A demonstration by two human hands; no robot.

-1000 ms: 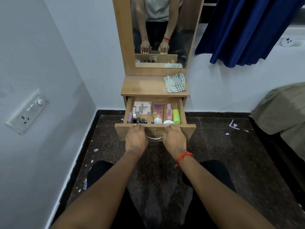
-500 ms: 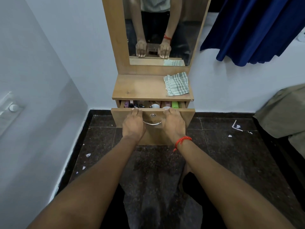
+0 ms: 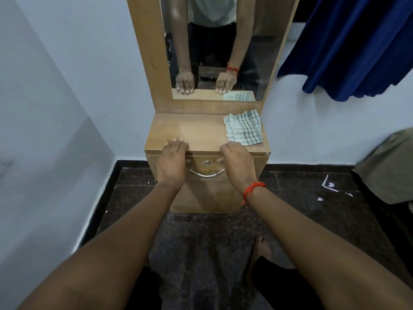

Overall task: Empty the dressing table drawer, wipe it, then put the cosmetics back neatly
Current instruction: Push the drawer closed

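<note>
The wooden dressing table (image 3: 201,133) stands against the wall with its drawer (image 3: 206,170) pushed fully in; a curved metal handle and a round lock show on the drawer front. The cosmetics are hidden inside. My left hand (image 3: 172,163) lies flat against the drawer front's left side, fingertips over the tabletop edge. My right hand (image 3: 237,164), with a red thread at the wrist, presses the right side the same way. Neither hand holds anything. A green-and-white checked cloth (image 3: 243,127) lies folded at the tabletop's right rear.
A tall mirror (image 3: 216,48) rises behind the tabletop. A blue curtain (image 3: 357,45) hangs at the upper right, and an olive-covered bed edge (image 3: 388,168) is at the right. Paper scraps (image 3: 329,184) lie on the dark floor. A white wall closes in on the left.
The drawer, open with cosmetics showing a second ago, has slid fully in under both hands. My view has moved closer and lower.
</note>
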